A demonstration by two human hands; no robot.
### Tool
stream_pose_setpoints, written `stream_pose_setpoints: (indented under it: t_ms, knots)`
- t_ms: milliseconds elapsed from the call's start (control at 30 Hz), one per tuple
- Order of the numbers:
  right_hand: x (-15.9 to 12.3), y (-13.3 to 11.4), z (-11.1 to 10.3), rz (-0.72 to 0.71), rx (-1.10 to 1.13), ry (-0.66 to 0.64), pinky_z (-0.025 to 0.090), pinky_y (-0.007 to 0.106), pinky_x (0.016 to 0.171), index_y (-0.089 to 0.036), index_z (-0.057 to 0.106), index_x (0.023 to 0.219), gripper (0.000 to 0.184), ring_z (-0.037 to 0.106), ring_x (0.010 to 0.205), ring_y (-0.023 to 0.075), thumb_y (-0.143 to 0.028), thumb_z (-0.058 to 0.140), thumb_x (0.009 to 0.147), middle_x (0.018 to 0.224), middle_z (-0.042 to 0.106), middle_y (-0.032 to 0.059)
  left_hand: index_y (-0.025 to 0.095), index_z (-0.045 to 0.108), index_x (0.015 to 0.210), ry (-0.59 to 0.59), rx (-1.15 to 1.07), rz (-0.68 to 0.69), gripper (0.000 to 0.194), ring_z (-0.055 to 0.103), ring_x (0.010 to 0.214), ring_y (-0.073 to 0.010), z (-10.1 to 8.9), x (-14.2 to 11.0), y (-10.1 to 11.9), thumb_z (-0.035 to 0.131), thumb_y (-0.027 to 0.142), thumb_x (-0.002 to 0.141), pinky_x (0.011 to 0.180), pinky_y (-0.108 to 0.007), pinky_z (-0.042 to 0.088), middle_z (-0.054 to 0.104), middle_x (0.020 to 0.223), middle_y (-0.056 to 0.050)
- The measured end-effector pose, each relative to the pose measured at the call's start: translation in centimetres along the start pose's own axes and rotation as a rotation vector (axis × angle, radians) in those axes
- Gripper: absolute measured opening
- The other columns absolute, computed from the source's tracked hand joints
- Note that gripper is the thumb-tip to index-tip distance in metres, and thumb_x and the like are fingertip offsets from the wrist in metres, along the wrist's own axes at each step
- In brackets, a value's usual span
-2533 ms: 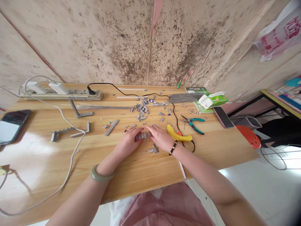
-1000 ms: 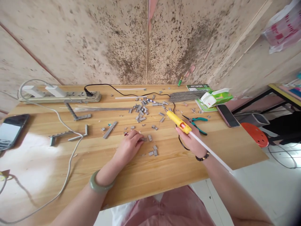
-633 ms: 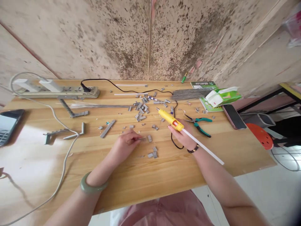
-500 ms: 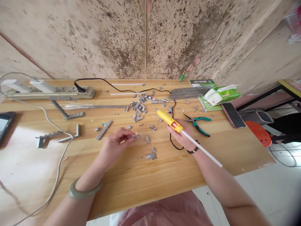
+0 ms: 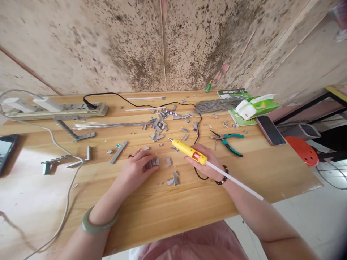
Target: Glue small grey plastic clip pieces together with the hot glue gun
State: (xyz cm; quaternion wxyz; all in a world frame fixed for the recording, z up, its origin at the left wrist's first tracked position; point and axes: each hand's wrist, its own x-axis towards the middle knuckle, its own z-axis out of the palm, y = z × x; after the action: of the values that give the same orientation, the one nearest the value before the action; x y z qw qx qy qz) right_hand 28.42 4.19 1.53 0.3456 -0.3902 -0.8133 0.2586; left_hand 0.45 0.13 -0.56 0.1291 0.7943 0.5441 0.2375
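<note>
My right hand [image 5: 204, 160] is wrapped round a yellow hot glue gun [image 5: 187, 150], its metal nozzle pointing left and a long white glue stick [image 5: 235, 180] jutting from its back. Between the thumb and fingers of my left hand [image 5: 137, 168], low over the table, is a short row of small grey blocks [image 5: 154, 162], partly hidden by the fingers. One loose grey block [image 5: 169, 161] lies just right of that hand. Several more small blocks [image 5: 173, 180] sit nearer to me. A pile of grey pieces [image 5: 158, 128] is spread beyond the nozzle.
Teal-handled pliers [image 5: 230, 142] lie right of my right hand, near a phone [image 5: 270, 130] and a green tissue pack [image 5: 257, 106]. Wire bundles [image 5: 219, 105] rest at the back. On the left are joined grey pieces [image 5: 81, 159], a white cable [image 5: 72, 180] and a power strip [image 5: 100, 108].
My left hand has turned over the small grey blocks, so their row now shows between its fingers. The glue gun has moved slightly left and towards me.
</note>
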Motion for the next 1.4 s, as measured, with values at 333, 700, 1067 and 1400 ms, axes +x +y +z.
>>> stream_pose_setpoints:
  t_ms: [333,700,1067,1400]
  knots:
    - [-0.4,-1.0,0.6,-0.023,0.144,-0.033,0.051,0.032,0.078,-0.022,0.056,0.088,0.006,0.060,0.085,0.0180,-0.028,0.056,0.087,0.090,0.061,0.0041,0.022,0.068,0.105,-0.019,-0.150,-0.046,0.028,0.059,0.098,-0.0230,0.2,0.1,-0.3,0.057,0.040,0.086,0.089,-0.038,0.048,0.062,0.103,-0.007]
    - [-0.6,-1.8,0.5,-0.102,0.199,-0.243,0.046,0.027,0.063,-0.021,0.049,0.070,0.020,0.049,0.066,0.0144,-0.028,0.052,0.089,0.070,0.047,-0.0006,0.023,0.066,0.101,0.083,-0.643,-0.075,0.025,0.061,0.092,-0.0194,-0.2,0.5,-0.1,0.065,0.038,0.082,0.080,-0.032,0.052,0.063,0.098,-0.007]
    - [-0.4,-1.8,0.4,-0.049,0.215,-0.258,0.043,0.026,0.063,-0.021,0.049,0.068,0.022,0.049,0.064,0.0135,-0.027,0.052,0.089,0.068,0.046,-0.0015,0.025,0.068,0.103,0.066,-0.652,-0.053,0.025,0.060,0.097,-0.0205,-0.2,0.4,0.1,0.067,0.035,0.080,0.086,-0.035,0.051,0.064,0.099,-0.007]
    - [-0.5,-1.3,0.7,-0.115,0.180,-0.262,0.042,0.026,0.061,-0.021,0.043,0.063,0.027,0.046,0.061,0.0135,-0.027,0.052,0.088,0.066,0.044,-0.0016,0.025,0.068,0.105,0.078,-0.648,-0.017,0.026,0.061,0.096,-0.0200,-0.2,0.3,-0.1,0.070,0.028,0.079,0.087,-0.035,0.051,0.065,0.099,-0.006]
